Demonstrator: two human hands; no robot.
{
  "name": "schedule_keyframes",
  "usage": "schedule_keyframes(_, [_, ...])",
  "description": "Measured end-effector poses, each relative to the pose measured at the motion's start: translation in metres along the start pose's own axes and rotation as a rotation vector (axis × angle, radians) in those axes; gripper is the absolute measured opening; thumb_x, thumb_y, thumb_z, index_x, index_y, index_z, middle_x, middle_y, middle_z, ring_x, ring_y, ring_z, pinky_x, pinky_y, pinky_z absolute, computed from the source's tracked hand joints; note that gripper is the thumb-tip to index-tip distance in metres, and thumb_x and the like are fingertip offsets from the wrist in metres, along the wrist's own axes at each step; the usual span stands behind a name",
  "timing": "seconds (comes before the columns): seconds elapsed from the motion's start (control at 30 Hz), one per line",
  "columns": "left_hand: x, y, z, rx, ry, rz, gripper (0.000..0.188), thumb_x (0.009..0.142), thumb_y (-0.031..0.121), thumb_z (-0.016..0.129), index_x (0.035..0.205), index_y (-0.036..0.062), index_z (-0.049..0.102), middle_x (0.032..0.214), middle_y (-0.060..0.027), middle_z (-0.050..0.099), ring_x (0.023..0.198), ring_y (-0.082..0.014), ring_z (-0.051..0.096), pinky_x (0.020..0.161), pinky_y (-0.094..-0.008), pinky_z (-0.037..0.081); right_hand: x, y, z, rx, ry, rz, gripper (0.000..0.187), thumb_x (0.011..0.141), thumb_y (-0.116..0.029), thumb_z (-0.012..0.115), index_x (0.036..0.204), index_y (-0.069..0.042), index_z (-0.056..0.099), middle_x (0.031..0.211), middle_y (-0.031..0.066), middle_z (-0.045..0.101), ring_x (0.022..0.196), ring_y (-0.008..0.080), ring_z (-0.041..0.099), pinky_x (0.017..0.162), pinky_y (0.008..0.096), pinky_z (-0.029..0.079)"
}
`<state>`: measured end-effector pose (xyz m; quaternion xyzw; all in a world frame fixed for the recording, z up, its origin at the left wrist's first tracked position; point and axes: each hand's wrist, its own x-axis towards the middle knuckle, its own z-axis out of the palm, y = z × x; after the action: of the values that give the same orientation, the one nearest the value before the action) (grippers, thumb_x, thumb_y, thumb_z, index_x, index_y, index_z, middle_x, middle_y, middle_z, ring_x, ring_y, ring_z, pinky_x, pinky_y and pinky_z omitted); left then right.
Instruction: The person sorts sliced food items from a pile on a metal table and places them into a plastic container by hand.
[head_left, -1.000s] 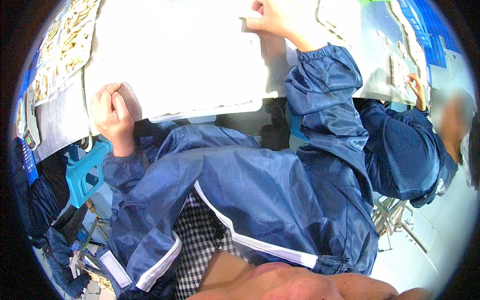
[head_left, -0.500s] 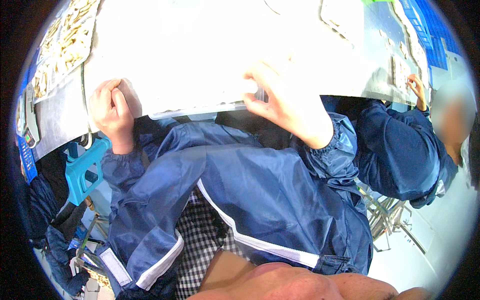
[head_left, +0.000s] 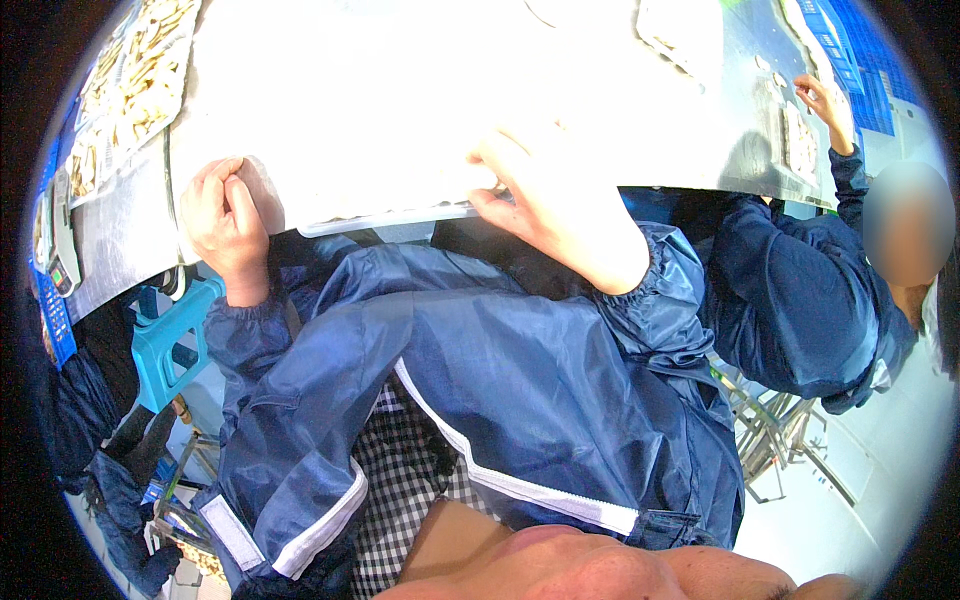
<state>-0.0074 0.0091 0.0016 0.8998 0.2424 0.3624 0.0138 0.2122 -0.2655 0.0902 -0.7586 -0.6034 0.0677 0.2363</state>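
My left hand [head_left: 222,213] rests at the near edge of the bright worktable [head_left: 110,250], its fingers curled in. Whatever its fingers may enclose is hidden. To its right, my right hand [head_left: 545,205] hovers over the near rim of a white tray [head_left: 395,221], thumb and fingers bent toward each other. Something small and pale seems to sit between those fingertips, but glare washes it out. The tray's inside is overexposed too, so its contents do not show.
Trays of pale, elongated pieces [head_left: 140,95] lie at the far left, beside a grey scale-like device [head_left: 62,230]. A blue stool [head_left: 170,340] stands below the table. On the right, a co-worker's hand [head_left: 825,105] reaches over the table near blue crates [head_left: 870,75].
My right hand has shifted slightly left along the tray. My left hand has stayed in place. The co-worker's hand has moved farther up the table.
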Motion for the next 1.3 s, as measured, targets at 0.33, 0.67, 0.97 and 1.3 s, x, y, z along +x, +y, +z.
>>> schedule_keyframes(0.33, [0.009,0.006,-0.008,-0.074,-0.041,-0.039,0.017,0.086,0.0,0.059,0.094,0.0028,0.073,0.097,-0.0121,0.073,0.09,-0.0297,0.068,0.084,-0.0396,0.051,0.008,0.052,-0.006,0.084,0.137,0.304,0.031,0.091,-0.026,0.076,0.115,-0.008,0.068,0.089,0.0061,0.07,0.083,0.0188,0.069,0.075,0.0308,0.055])
schedule_keyframes(0.67, [0.01,-0.001,-0.014,-0.053,-0.039,-0.031,0.017,0.086,0.0,0.06,0.093,0.0029,0.074,0.097,-0.0125,0.073,0.09,-0.0306,0.068,0.084,-0.0403,0.051,0.07,0.128,0.005,-0.302,0.169,0.335,0.035,0.091,-0.03,0.063,0.087,0.003,0.072,0.088,0.0258,0.07,0.086,0.0425,0.067,0.079,0.0489,0.053])
schedule_keyframes(0.97, [0.001,-0.003,-0.003,-0.07,-0.044,-0.065,0.017,0.087,0.0,0.059,0.095,0.0027,0.074,0.099,-0.0123,0.073,0.091,-0.0302,0.067,0.086,-0.0401,0.051,0.094,0.149,0.0,-0.267,0.051,0.266,0.038,0.087,-0.034,0.066,0.08,0.003,0.074,0.079,0.0243,0.069,0.076,0.0424,0.067,0.074,0.0505,0.053])
schedule_keyframes(1.3, [0.003,0.001,-0.003,-0.102,-0.091,-0.097,0.018,0.091,0.002,0.058,0.098,0.0017,0.074,0.101,-0.0141,0.073,0.098,-0.0316,0.067,0.092,-0.04,0.05,0.001,0.015,-0.016,-0.065,-0.064,-0.012,0.022,0.083,-0.02,0.075,0.1,-0.011,0.066,0.09,0.007,0.064,0.084,0.0264,0.064,0.084,0.0394,0.047])
